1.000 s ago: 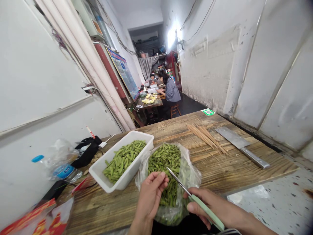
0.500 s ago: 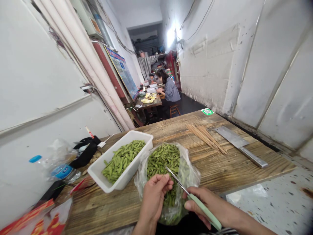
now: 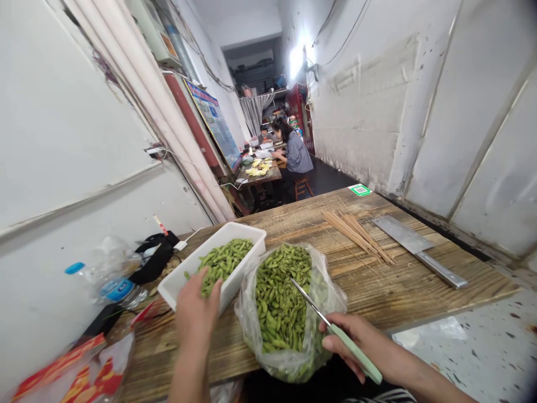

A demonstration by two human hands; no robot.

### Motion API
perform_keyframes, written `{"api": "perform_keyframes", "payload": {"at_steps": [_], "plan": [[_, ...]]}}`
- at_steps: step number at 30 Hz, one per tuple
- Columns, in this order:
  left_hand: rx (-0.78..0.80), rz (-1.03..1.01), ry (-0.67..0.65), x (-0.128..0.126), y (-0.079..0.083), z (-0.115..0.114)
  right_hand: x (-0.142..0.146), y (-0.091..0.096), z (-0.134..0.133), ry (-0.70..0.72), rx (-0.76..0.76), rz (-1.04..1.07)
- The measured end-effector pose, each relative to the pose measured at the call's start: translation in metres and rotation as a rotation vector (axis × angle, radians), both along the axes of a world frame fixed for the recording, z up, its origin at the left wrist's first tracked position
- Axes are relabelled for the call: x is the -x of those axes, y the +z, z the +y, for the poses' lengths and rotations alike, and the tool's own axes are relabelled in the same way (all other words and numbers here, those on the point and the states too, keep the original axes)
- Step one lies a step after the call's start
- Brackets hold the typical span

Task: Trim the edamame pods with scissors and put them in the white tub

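My left hand (image 3: 196, 310) reaches over the near end of a white plastic tub (image 3: 168, 285) that holds green edamame pods (image 3: 226, 257). Its thumb and fingers are apart, and I see nothing between them; some fingertips are hidden. In my right hand (image 3: 350, 338) are scissors (image 3: 354, 352) with pale green handles. Their blades point up and left over a clear plastic bag (image 3: 329, 282), which is full of more edamame pods (image 3: 279, 305) and stands open at the table's near edge.
Thin wooden skewers (image 3: 356, 235) and a cleaver (image 3: 403, 235) lie on the wooden table (image 3: 293, 221) to the right. A water bottle (image 3: 117, 288) and a red-and-white package (image 3: 96, 375) are at the left. Farther back, a person (image 3: 296, 151) sits at another table.
My left hand has moved left from above the bag to the tub, and its fingers have spread. My right hand stays by the bag with the scissors.
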State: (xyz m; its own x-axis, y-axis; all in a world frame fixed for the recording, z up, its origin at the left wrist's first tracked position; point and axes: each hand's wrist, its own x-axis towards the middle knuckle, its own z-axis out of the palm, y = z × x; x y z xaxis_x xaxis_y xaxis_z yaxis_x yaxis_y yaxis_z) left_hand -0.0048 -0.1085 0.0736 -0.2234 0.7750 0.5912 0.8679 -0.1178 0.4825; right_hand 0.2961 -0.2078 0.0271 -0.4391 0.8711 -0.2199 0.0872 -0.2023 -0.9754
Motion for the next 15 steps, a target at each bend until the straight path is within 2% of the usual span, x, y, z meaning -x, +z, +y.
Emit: {"api": "perform_keyframes", "payload": {"at_steps": [2, 4, 6, 9, 15], "plan": [[0.072, 0.149, -0.260, -0.016, -0.010, 0.002, 0.001, -0.002, 0.000, 0.001, -0.012, -0.004], [0.230, 0.258, -0.490, -0.043, -0.023, 0.002, 0.002, -0.003, 0.000, -0.002, -0.018, -0.005], [0.413, 0.353, -0.604, -0.066, -0.034, 0.003, 0.001, -0.003, 0.000, -0.002, -0.021, -0.013], [0.597, 0.424, -0.651, -0.081, -0.041, 0.010, -0.002, -0.002, -0.001, -0.001, -0.028, -0.029], [0.706, 0.456, -0.659, -0.067, -0.044, 0.026, -0.002, -0.005, -0.001, 0.010, -0.015, -0.033]]}}
